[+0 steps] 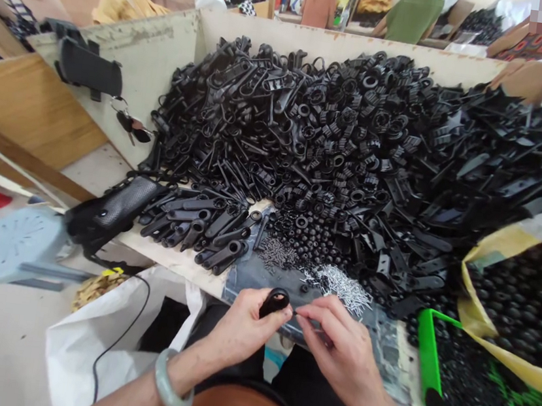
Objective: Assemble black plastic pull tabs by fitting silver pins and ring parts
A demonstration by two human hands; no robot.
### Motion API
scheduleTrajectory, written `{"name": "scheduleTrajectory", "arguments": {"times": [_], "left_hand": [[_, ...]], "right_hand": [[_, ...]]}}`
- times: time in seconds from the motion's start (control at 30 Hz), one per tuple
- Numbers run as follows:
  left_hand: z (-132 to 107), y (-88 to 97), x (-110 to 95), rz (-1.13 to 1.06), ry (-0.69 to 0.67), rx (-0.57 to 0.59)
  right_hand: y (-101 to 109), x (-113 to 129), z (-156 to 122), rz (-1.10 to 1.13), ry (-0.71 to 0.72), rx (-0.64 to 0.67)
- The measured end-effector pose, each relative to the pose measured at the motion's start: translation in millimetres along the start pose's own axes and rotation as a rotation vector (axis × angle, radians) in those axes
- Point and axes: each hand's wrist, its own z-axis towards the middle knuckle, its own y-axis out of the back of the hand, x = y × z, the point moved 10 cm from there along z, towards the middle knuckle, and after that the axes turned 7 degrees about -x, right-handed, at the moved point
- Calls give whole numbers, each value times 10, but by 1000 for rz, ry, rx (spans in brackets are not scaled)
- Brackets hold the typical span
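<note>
Black and glossy, the part [274, 303] sits near the front of the mat [245, 277], clamped between the left hand's [239, 323] thumb and fingers. The right hand [345, 344] is just beside it, thumb and forefinger close together; I cannot tell whether they pinch anything. Best to brace the part firmly and bring those 2 fingertips in squarely. Its ring end points up and rightward; its long axis, partly hidden, seems to slant from lower left to upper right.

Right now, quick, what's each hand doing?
Left hand: closed, holding a black plastic part.
Right hand: pinched closed; can't tell if it holds anything.
</note>
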Motion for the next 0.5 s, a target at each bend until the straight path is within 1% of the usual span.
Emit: {"name": "scheduleTrajectory", "arguments": {"times": [0.1,0.27,0.37,0.43,0.5], "left_hand": [[-3,8,25,10,-2,-3],[-24,-50,64,3,8,66],[-29,-57,59,4,14,80],[-27,-59,60,0,27,86],[-24,-67,56,-17,34,95]], "right_hand": [[0,65,27,-40,59,17],[-8,146,41,-108,152,61],[-23,174,25,-135,201,90],[-37,166,12,-107,200,113],[-47,130,5,-31,158,131]]}}
